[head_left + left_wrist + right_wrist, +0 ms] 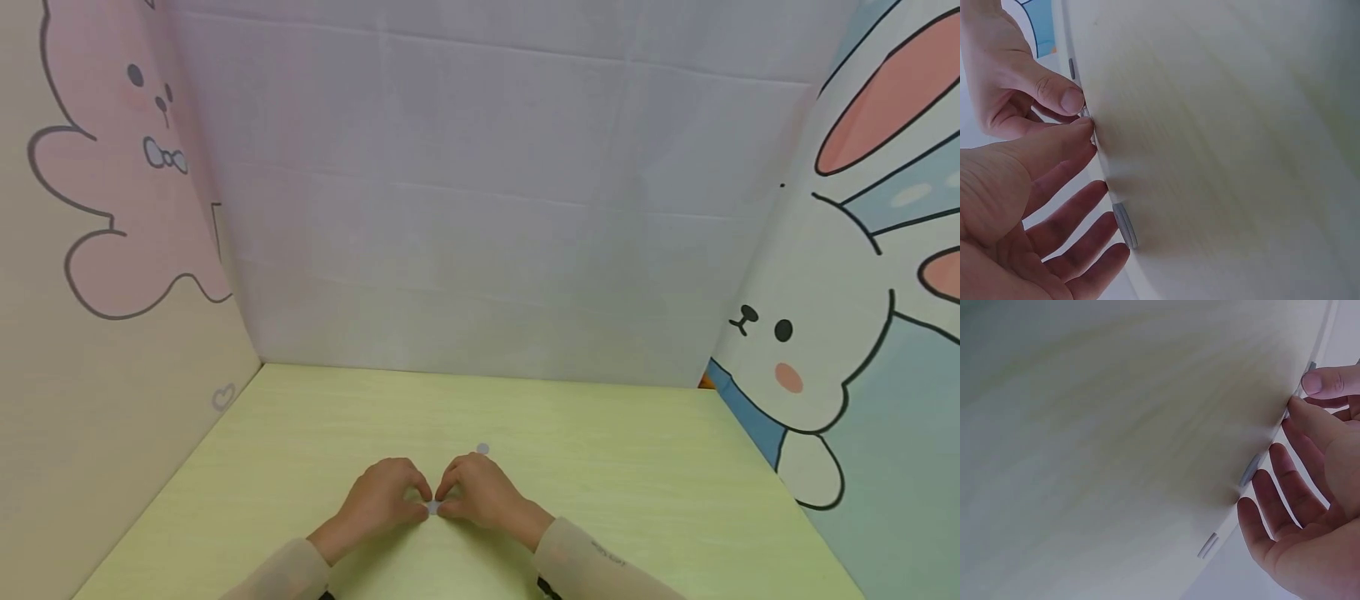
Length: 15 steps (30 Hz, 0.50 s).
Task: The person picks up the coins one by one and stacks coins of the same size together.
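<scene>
A small flat grey disc [433,507] lies between my two hands, low at the table top. My left hand [385,497] pinches its left side between thumb and forefinger; my right hand [483,492] pinches the right side the same way. Fingertips cover most of the disc in both wrist views. In the left wrist view, a layered grey piece [1125,225] sits by the left hand's lower fingers. Close to the right hand's fingers, the right wrist view has another grey piece [1249,470] and a layered one [1208,545].
Another grey disc [483,448] lies on the pale yellow-green table [600,467], just beyond the right hand. A whitish sheet [480,208] closes off the back. Side panels with a pink bear [142,225] and a white rabbit [817,333] flank the table.
</scene>
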### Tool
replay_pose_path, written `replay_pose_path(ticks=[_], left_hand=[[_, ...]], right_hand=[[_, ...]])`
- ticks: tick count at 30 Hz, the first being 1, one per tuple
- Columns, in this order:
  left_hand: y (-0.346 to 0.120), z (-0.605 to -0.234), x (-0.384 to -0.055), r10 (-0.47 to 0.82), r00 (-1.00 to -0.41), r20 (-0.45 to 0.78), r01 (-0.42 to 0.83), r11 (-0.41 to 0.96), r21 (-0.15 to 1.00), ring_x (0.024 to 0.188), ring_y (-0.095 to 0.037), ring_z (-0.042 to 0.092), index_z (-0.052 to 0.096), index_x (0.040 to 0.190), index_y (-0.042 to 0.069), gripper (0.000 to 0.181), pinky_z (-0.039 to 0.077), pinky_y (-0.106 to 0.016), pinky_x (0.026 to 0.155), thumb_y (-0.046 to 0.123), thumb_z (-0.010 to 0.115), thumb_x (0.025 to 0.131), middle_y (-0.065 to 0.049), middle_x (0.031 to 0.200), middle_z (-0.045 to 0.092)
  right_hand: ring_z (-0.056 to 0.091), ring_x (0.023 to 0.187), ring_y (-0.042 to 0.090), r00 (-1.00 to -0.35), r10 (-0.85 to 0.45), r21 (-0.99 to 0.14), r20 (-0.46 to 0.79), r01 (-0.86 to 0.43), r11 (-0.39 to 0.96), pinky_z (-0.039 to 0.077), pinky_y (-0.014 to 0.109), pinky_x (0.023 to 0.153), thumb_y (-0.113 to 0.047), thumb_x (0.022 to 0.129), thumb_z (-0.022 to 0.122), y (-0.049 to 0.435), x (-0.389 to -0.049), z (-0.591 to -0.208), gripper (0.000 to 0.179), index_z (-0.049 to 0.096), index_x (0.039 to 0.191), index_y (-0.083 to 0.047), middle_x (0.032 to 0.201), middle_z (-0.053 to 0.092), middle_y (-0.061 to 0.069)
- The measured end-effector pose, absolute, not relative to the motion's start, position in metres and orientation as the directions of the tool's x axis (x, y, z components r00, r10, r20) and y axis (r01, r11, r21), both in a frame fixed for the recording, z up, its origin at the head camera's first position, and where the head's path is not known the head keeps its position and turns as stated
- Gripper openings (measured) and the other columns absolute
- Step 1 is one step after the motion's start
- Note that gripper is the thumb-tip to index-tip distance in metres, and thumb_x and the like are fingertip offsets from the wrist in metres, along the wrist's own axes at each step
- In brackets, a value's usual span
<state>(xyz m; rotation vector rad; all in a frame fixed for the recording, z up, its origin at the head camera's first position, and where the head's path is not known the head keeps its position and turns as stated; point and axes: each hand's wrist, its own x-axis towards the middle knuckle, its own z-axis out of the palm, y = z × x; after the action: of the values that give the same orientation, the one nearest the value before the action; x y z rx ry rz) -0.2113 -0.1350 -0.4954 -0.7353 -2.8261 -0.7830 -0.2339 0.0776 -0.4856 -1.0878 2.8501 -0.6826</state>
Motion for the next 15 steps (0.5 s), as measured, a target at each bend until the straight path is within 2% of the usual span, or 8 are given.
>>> replay_pose_path(ticks=[7, 15], left_hand=[[-0.1337, -0.4971, -0.212, 0.412, -0.878, 0.242, 0.478, 0.751, 0.456, 0.09, -0.02, 0.068, 0.083, 0.084, 0.022, 0.016, 0.06, -0.045, 0.077, 0.017, 0.096, 0.075, 0.008, 0.093, 0.072], [-0.1316, -0.4984, -0.2127, 0.407, -0.879, 0.249, 0.477, 0.77, 0.424, 0.083, -0.013, 0.064, 0.083, 0.083, 0.024, 0.015, 0.056, -0.033, 0.07, 0.019, 0.095, 0.076, 0.009, 0.088, 0.07]], right_hand=[[0.066, 0.1, 0.005, -0.753, -0.643, -0.395, 0.143, -0.639, 0.66, 0.056, 0.029, 0.097, -0.022, 0.087, 0.091, 0.0774, -0.2355, -0.4875, 0.005, 0.087, 0.09, -0.021, 0.099, 0.077, -0.012], [0.067, 0.103, 0.006, -0.759, -0.636, -0.397, 0.139, -0.631, 0.666, 0.055, 0.032, 0.1, -0.025, 0.087, 0.091, 0.0781, -0.2362, -0.4895, 0.006, 0.086, 0.09, -0.023, 0.101, 0.077, -0.013]])
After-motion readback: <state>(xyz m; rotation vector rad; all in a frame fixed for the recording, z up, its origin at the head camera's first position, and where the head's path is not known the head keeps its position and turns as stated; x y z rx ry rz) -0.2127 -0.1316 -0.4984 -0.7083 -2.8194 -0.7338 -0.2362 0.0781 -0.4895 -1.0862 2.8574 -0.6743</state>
